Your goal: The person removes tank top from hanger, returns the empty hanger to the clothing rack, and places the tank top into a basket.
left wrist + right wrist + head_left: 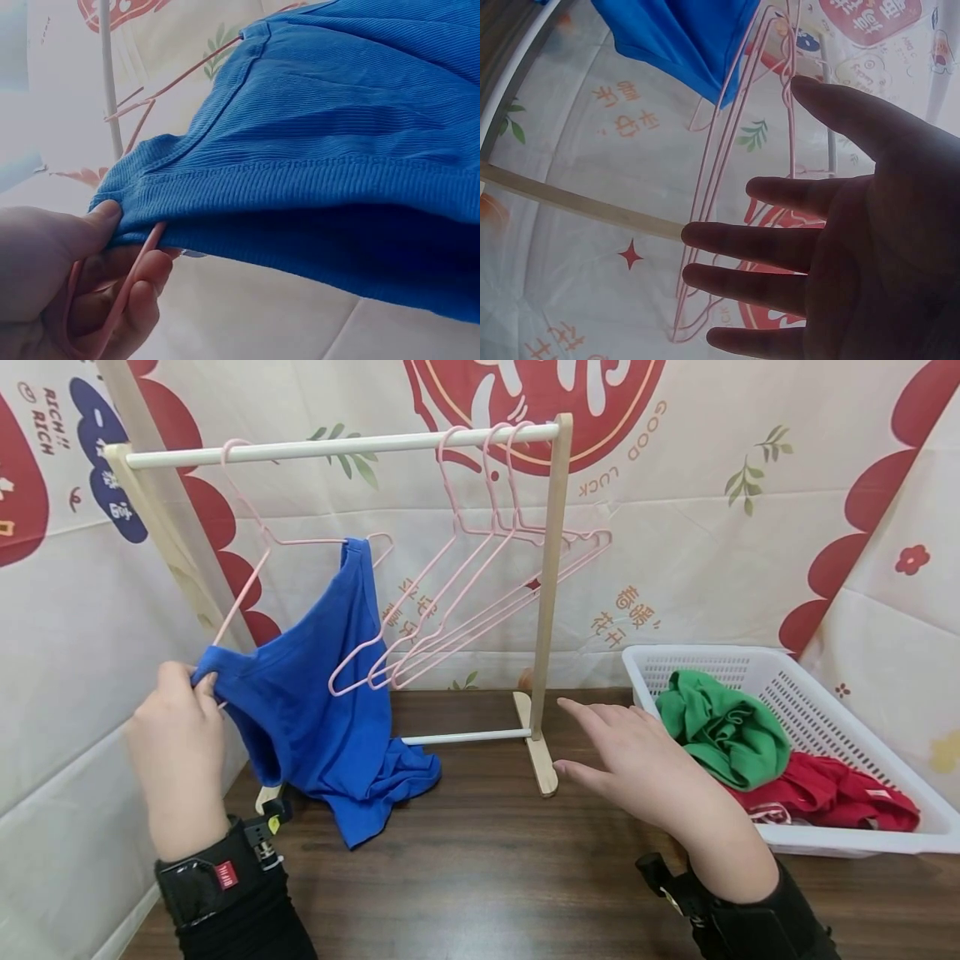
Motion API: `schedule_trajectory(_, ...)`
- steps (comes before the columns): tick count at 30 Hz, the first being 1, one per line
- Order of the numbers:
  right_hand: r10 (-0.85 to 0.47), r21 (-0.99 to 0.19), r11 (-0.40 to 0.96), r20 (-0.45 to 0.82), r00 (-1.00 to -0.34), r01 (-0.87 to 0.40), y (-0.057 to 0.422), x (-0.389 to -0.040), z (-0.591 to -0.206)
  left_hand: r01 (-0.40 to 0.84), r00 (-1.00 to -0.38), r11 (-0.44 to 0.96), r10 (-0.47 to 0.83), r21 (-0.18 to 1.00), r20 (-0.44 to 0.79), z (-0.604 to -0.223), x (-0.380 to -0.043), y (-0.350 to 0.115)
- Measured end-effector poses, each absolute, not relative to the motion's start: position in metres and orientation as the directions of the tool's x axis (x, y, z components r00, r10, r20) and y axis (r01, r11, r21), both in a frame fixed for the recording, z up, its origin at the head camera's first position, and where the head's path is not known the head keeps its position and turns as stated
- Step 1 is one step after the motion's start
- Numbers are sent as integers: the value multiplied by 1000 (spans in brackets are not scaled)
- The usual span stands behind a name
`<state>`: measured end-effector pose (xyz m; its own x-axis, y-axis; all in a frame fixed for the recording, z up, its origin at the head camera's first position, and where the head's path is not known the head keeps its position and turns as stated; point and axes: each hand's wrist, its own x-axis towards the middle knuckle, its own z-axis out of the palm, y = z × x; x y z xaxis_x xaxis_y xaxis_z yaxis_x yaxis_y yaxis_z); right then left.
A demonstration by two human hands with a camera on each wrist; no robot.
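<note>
A blue ribbed tank top (pixel 322 693) hangs from a pink hanger (pixel 251 581) at the left of the rack; its lower end droops to the table. My left hand (pixel 180 735) pinches the near shoulder strap over the hanger's end. In the left wrist view, the thumb presses the blue cloth while the pink hanger tip (pixel 124 300) passes among the curled fingers of the left hand (pixel 97 277). My right hand (pixel 637 760), fingers spread and holding nothing, hovers beside the rack's right foot (pixel 536 752). The right wrist view shows the right hand's (pixel 810 240) straight fingers.
Three pink hangers (pixel 450 577) hang bare at the right of the white rail (pixel 337 446). The rack's wooden post (pixel 553 577) stands beside them. At the right, a white basket (pixel 697 656) holds a green garment (pixel 723 727) and a red garment (pixel 840 789).
</note>
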<state>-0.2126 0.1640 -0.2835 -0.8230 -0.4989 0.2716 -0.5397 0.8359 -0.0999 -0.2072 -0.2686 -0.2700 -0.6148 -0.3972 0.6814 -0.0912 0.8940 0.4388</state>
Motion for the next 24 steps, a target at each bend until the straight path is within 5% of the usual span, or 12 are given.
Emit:
schedule_trajectory(13,-492,-111,839,263,-830,-533,165,-214,-285,29,-548,869,-399,493,735,-272,-210,-266)
schedule_trajectory(24,-500,-92,837,271,-822,-539,165,-215,-286,9,-587,813,-467,582,662,-275,-201,-279)
